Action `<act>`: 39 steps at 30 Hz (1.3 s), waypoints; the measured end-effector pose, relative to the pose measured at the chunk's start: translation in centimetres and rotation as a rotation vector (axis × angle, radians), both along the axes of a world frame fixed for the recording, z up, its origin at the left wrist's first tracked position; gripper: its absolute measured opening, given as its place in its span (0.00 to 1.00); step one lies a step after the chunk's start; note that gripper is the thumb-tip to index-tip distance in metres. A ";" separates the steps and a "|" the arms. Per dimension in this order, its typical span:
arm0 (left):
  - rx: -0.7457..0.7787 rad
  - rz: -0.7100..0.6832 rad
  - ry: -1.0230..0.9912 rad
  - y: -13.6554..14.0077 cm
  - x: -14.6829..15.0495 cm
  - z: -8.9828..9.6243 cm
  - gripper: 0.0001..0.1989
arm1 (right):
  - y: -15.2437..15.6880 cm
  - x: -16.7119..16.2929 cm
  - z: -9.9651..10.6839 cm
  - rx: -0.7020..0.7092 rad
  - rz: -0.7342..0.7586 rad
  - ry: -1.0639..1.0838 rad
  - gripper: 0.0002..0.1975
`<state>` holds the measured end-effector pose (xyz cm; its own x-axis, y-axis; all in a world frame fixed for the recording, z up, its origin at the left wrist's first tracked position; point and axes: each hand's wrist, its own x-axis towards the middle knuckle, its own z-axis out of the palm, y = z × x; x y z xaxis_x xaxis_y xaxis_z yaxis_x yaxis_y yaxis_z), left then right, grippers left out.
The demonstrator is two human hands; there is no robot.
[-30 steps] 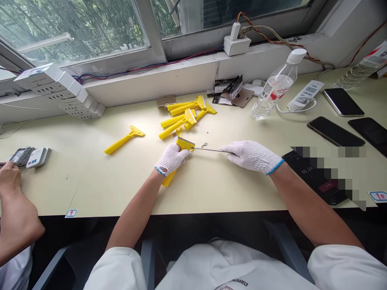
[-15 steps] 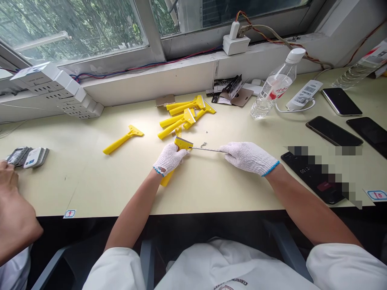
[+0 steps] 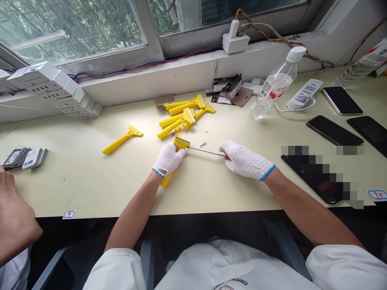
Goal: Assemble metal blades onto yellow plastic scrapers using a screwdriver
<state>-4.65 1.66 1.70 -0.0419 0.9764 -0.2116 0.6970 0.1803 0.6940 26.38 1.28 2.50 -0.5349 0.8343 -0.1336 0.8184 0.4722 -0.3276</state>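
In a white knit glove, my left hand (image 3: pixel 169 159) is closed around a yellow scraper (image 3: pixel 182 142); its head points up and its handle comes out below the palm. My right hand (image 3: pixel 243 159), gloved too, grips a screwdriver (image 3: pixel 207 151) whose handle is mostly hidden in the fingers. The thin metal shaft reaches left, and its tip meets the side of the scraper's head. Several small screws (image 3: pixel 203 144) lie on the table just beyond the shaft. A pile of yellow scrapers (image 3: pixel 183 114) rests behind my left hand, and a single scraper (image 3: pixel 121 140) lies off to its left.
Right of my hands stand a water bottle (image 3: pixel 273 86), a power strip (image 3: pixel 304 94) and several phones (image 3: pixel 335 130). Torn black packaging (image 3: pixel 231 90) lies near the wall. At left are stacked white boxes (image 3: pixel 62 90), small grey-white packs (image 3: pixel 34 158) and another person's hand (image 3: pixel 7 181).
My right hand has turned and its fingers have shifted on the screwdriver, whose handle end dips slightly lower. The scraper in my left hand has moved a little to the left.
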 end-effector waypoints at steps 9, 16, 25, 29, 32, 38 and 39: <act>-0.017 0.004 -0.022 -0.1 0.2 0.3 0.14 | -0.9 -0.1 0.9 0.056 -0.051 -0.042 0.21; -0.030 0.007 -0.031 0.0 0.1 0.2 0.14 | -0.8 -0.3 0.5 0.037 -0.054 -0.046 0.21; -0.026 0.012 -0.005 0.0 0.2 0.5 0.15 | 0.1 0.5 -0.7 -0.009 -0.077 0.034 0.16; -0.026 0.001 0.000 -0.1 0.4 0.6 0.16 | 0.4 0.8 -0.3 0.042 -0.100 -0.035 0.11; -0.023 0.012 0.009 -0.2 0.6 0.6 0.17 | 0.4 0.5 -0.2 0.118 -0.103 -0.157 0.15; -0.032 0.032 0.000 -0.1 0.5 0.6 0.17 | 0.3 0.0 -1.3 0.140 -0.165 -0.181 0.19; -0.030 0.034 0.003 0.0 0.5 0.5 0.17 | 0.3 0.0 -1.5 0.117 -0.182 -0.134 0.19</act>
